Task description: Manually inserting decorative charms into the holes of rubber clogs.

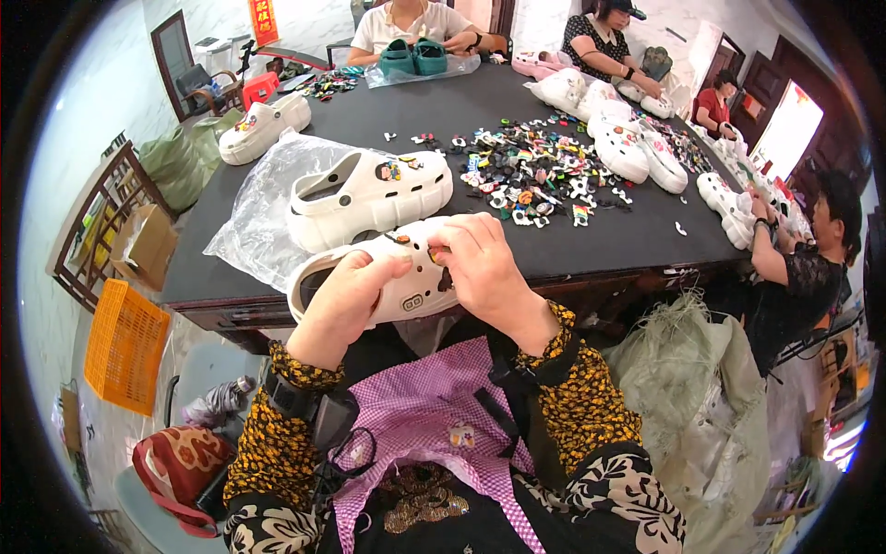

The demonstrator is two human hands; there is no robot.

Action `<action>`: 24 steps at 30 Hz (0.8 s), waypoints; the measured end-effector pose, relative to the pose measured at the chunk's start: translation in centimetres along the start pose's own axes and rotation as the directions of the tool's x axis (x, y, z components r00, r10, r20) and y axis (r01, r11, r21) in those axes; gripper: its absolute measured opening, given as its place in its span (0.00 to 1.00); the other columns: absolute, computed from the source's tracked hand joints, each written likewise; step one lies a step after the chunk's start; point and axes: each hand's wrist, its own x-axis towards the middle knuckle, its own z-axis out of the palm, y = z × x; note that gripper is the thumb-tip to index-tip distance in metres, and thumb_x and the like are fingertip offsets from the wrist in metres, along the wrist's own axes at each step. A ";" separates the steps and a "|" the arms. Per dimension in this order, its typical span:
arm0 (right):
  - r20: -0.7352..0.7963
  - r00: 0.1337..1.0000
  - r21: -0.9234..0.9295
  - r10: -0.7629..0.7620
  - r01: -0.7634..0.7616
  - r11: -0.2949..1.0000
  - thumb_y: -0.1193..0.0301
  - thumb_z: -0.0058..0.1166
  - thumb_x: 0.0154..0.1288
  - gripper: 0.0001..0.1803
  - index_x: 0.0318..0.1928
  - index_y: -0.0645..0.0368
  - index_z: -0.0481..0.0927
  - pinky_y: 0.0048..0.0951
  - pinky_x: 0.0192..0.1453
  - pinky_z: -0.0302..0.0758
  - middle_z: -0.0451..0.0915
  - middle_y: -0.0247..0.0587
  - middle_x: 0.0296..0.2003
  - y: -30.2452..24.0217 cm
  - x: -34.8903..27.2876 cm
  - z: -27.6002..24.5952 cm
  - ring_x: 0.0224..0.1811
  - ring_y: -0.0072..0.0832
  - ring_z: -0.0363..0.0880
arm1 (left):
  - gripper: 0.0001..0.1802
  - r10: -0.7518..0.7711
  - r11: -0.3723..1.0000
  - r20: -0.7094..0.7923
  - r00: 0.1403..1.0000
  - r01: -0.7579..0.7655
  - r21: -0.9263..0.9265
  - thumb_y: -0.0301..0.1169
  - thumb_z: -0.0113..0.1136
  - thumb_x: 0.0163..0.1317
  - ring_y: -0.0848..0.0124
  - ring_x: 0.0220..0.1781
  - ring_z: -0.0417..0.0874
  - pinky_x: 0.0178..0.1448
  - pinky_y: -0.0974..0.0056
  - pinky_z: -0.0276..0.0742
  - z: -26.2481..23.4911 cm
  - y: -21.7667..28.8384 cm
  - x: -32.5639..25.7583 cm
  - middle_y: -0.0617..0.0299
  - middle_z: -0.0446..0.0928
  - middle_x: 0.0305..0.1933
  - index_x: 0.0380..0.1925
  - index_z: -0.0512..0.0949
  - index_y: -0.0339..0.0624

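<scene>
A white clog (395, 297) with holes in its upper rests at the table's near edge. My left hand (343, 297) is closed round its side, thumb on top. With pinched fingertips, my right hand (482, 268) holds a small shoe charm (436, 255) against the clog's upper; its shape is mostly hidden. Other charms sit on this clog, including a greyish one (412, 302) low on the side. Just beyond stands a second white clog (369, 208), bearing colourful charms, partly on a clear plastic bag (251, 226).
Many loose charms (535, 175) lie heaped right of centre on the black table (406, 120). More white clogs (618, 148) line its right side; another clog (263, 129) sits far left. Several people work around it, one behind teal clogs (413, 59). An orange basket (126, 346) stands left.
</scene>
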 end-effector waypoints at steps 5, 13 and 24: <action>0.016 0.997 0.098 0.081 -0.082 0.992 0.79 0.52 0.56 0.10 0.41 0.60 0.75 0.40 0.51 0.66 0.75 0.43 0.39 0.1 0.0 0.0 0.44 0.42 0.71 | 0.18 -0.073 0.988 0.039 0.997 0.077 -0.131 0.32 0.59 0.61 0.68 0.43 0.81 0.47 0.62 0.78 -0.2 -0.1 0.4 0.56 0.79 0.45 0.48 0.74 0.32; 0.054 0.976 0.138 0.211 -0.217 0.966 0.78 0.50 0.57 0.10 0.41 0.59 0.73 0.39 0.48 0.67 0.76 0.43 0.35 0.0 1.2 0.1 0.41 0.42 0.73 | 0.22 -0.133 0.954 0.153 0.979 0.169 -0.247 0.31 0.60 0.58 0.61 0.46 0.81 0.52 0.55 0.77 0.1 0.3 0.1 0.52 0.78 0.47 0.51 0.73 0.32; 0.015 0.999 -0.208 0.045 -0.041 0.977 0.73 0.53 0.60 0.04 0.36 0.56 0.73 0.36 0.31 0.69 0.75 0.36 0.23 -0.5 2.4 2.4 0.24 0.36 0.75 | 0.18 -0.119 0.933 0.189 0.975 0.175 -0.314 0.27 0.56 0.58 0.63 0.47 0.81 0.53 0.58 0.77 -1.0 -2.0 0.2 0.55 0.78 0.47 0.48 0.74 0.33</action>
